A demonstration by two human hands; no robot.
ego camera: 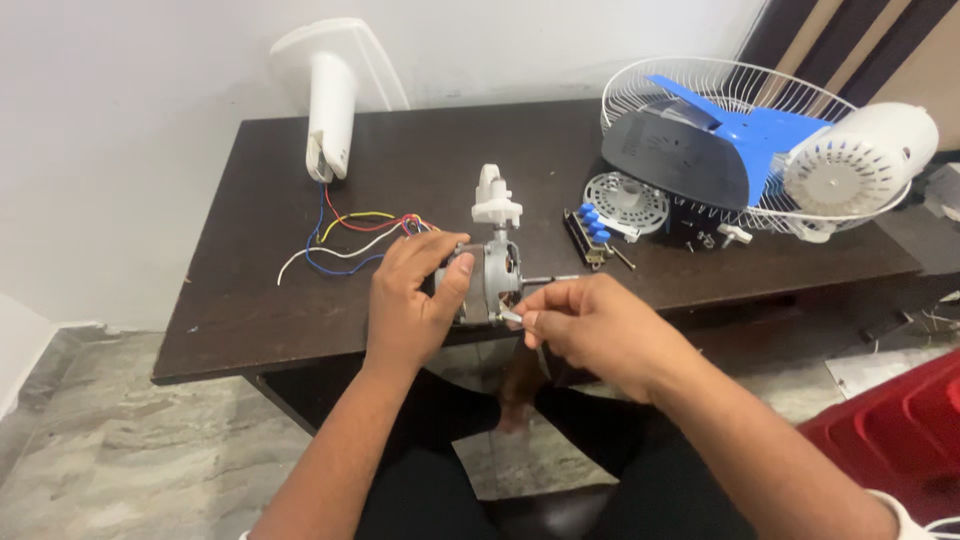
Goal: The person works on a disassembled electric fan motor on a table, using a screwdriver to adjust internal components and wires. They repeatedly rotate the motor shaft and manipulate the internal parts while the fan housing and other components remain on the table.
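Fingers (452, 283) of the left hand (405, 305): wrapped around the rear of a grey fan motor (487, 282), clenched on its housing, holding it at the near edge of the dark desk (250, 330).
Fingers (530, 320) of the right hand (590, 325): pinched on a small metal piece, probably a screw or tool tip, pressed to the motor's front face; too small to identify.
Motor: lies directly between both hands, touching each. Long axis runs left to right along the desk edge, with the thin shaft (550, 278) pointing right, just above the right hand. The left hand is on the body; the right hand is nearer the shaft end.
White plastic fitting (496, 200): upright on top of the motor.
Coloured wires (350, 240): red, yellow, blue and white, trailing left from the motor toward a white stand piece (330, 100) at the wall.
Switch block with blue buttons (590, 232): right of the motor, apart from it.
Round perforated cover (626, 200): beyond the switch block.
Wire fan guard (700, 85): far right, holding a blue blade (750, 135) and a white motor housing (860, 160).
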